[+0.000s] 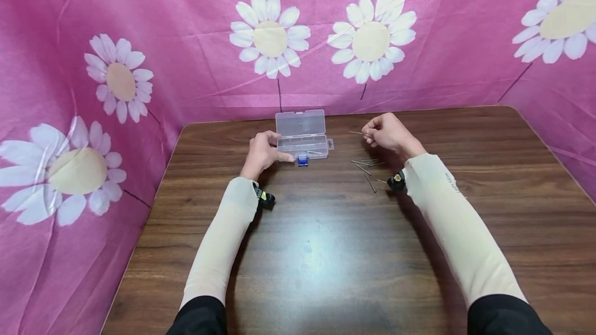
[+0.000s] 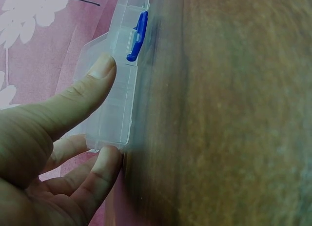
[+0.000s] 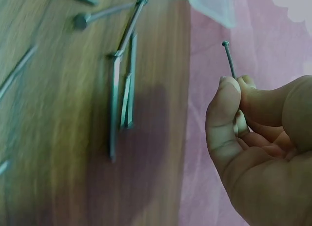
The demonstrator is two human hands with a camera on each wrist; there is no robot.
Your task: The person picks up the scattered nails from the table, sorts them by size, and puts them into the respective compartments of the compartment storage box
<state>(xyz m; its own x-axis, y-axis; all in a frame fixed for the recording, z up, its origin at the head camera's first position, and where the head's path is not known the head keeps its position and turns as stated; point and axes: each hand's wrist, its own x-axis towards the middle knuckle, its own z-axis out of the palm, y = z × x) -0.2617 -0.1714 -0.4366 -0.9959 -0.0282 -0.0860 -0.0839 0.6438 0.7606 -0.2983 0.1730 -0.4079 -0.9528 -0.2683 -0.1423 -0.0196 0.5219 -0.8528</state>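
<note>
A clear plastic box (image 1: 301, 145) stands on the table with its lid (image 1: 300, 123) raised at the back. At least one nail (image 1: 313, 152) lies inside it. My left hand (image 1: 264, 153) grips the box's left end, the thumb along the front wall and the other fingers at the side and back. The blue latch (image 2: 139, 36) hangs at the box's front, just beyond the thumb. To the right of the box, my right hand (image 1: 386, 131) pinches a nail (image 3: 228, 59) between thumb and forefinger, its head sticking out, raised over the table.
Several loose nails (image 1: 362, 168) lie on the brown wooden table (image 1: 307, 273), in front of the right hand. Some of them cross or touch each other (image 3: 116, 104). A pink cloth (image 1: 209, 76) with white flowers hangs behind the table and along its sides.
</note>
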